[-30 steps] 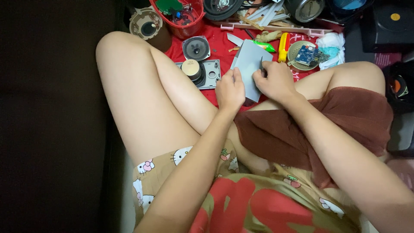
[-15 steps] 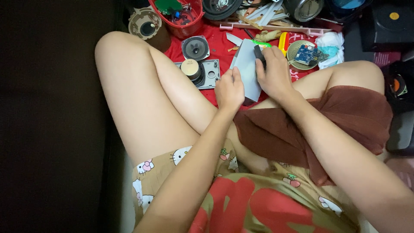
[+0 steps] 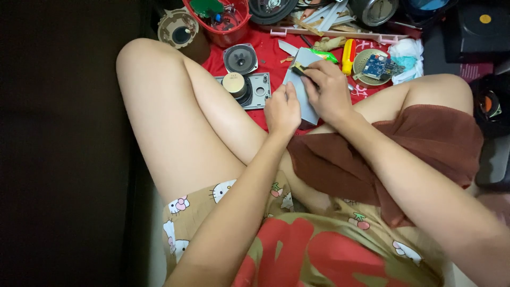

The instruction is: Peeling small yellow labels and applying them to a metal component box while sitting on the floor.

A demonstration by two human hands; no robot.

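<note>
The grey flat panel (image 3: 302, 85) lies lengthwise, its long axis running away from the person toward the round loose speaker (image 3: 240, 58), far end tipped slightly right. The left hand (image 3: 282, 110) is closed on its near left edge. The right hand (image 3: 330, 93) curls over its right side, fingertips pinching what may be a small dark piece at the top. Right of the speaker lies a yellow-handled tool (image 3: 348, 56).
</note>
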